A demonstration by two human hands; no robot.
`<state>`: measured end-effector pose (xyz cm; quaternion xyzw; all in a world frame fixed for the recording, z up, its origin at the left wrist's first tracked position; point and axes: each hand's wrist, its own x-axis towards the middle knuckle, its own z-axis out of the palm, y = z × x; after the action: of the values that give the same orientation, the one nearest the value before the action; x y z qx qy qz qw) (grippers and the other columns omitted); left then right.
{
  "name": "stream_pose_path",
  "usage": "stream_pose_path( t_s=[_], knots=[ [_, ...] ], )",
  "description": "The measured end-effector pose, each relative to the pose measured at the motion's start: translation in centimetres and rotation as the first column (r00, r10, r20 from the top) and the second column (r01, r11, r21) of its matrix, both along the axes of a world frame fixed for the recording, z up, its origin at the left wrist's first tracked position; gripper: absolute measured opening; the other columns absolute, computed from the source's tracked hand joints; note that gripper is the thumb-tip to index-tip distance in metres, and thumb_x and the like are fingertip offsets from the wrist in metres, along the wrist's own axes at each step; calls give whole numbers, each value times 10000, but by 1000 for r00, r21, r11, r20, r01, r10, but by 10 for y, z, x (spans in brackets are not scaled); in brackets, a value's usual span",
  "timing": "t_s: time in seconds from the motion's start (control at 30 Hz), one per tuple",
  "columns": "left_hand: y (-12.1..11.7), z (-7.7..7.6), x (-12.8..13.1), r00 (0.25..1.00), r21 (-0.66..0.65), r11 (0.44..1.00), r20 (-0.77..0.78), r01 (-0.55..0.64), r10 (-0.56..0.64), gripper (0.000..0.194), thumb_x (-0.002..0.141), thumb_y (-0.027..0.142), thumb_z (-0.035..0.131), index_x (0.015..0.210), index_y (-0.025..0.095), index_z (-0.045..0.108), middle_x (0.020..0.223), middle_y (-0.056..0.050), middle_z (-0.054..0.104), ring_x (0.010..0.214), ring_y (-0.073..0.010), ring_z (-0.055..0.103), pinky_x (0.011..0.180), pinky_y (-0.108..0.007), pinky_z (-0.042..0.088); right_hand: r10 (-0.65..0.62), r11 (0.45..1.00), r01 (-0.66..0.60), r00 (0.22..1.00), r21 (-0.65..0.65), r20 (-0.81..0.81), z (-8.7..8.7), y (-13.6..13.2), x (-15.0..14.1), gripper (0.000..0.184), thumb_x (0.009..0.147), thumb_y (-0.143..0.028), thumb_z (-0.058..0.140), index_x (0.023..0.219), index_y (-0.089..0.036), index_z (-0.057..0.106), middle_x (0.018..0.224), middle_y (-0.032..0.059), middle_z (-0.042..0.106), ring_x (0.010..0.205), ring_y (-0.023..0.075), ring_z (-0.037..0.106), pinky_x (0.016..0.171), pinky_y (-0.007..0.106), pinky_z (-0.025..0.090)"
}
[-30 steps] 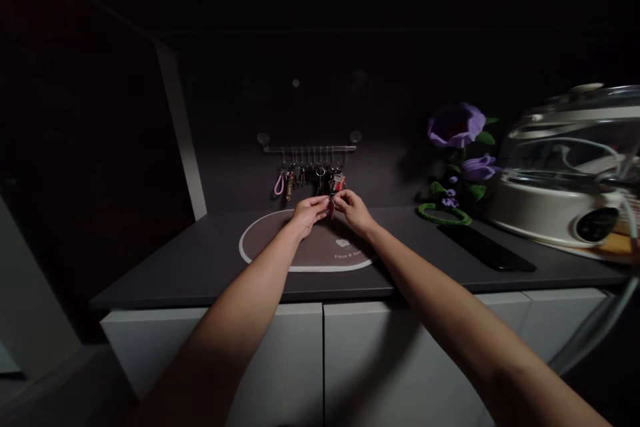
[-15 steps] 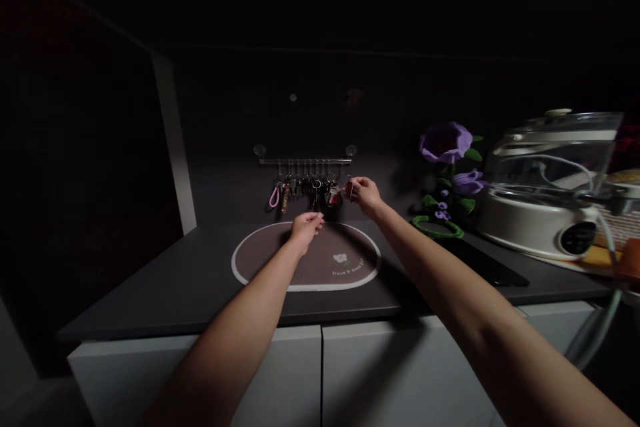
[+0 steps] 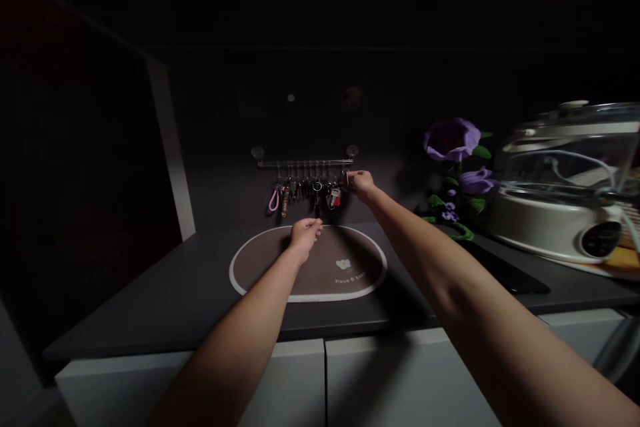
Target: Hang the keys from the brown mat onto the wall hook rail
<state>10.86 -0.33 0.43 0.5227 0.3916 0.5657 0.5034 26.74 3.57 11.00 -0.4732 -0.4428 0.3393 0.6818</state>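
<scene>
A clear rail [image 3: 306,163] on the dark wall carries a row of hooks with several bunches of keys [image 3: 303,189]. A pink strap [image 3: 274,199], a brown tag [image 3: 285,201] and a red-and-silver key tag [image 3: 335,197] hang among them. My right hand [image 3: 361,183] is closed in a pinch at the rail's right end, on what looks like a thin key ring [image 3: 347,179]; the rest of it is hidden in shadow. Lower down, my left hand [image 3: 305,236] hovers over the oval brown mat [image 3: 270,267], its fingers pinched together. What they hold, if anything, cannot be made out.
Right of the mat stand purple artificial flowers [image 3: 453,140] with green leaves. Beside them are a flat black panel [image 3: 510,270] and a white appliance [image 3: 545,220] with a clear cover. White cabinet doors [image 3: 390,373] lie below the dark counter [image 3: 150,293].
My right hand has risen slightly towards the last hook, and the dark red item at its fingertips no longer shows clearly. The left hand stays nearly still. The view has shifted a little.
</scene>
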Motion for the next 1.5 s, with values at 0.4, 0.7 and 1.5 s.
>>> stream_pose_path(
  t_s=[0.4, 0.7, 1.5],
  knots=[
    [2, 1, -2, 998, -37, 998, 42, -47, 49, 75, 740, 162, 550, 707, 108, 590, 621, -11, 563, 456, -36, 450, 419, -159, 304, -44, 999, 45, 998, -15, 48, -21, 9, 8, 121, 660, -79, 493, 559, -146, 494, 406, -24, 481, 373, 61, 443, 399, 166, 357],
    [-4, 16, -11, 992, -57, 992, 31, -116, 118, 192, 725, 136, 559, 916, 123, 575, 704, -21, 591, 473, -41, 474, 442, -170, 323, -126, 988, 130, 991, -83, 53, -37, -19, -3, 79, 648, -96, 477, 600, -158, 467, 449, -43, 449, 401, 45, 399, 428, 164, 357],
    [-88, 1, -101, 937, 343, 916, -340, 207, -85, 1078, 550, 101, 666, 1400, 236, 17, 611, 85, 522, 562, -58, 474, 619, -161, 381, 163, 950, -273, 848, 152, 505, -102, -154, -44, 1033, 633, -228, 630, 1403, -201, -58, 593, -78, 482, 523, 80, 404, 557, 193, 408]
  ],
)
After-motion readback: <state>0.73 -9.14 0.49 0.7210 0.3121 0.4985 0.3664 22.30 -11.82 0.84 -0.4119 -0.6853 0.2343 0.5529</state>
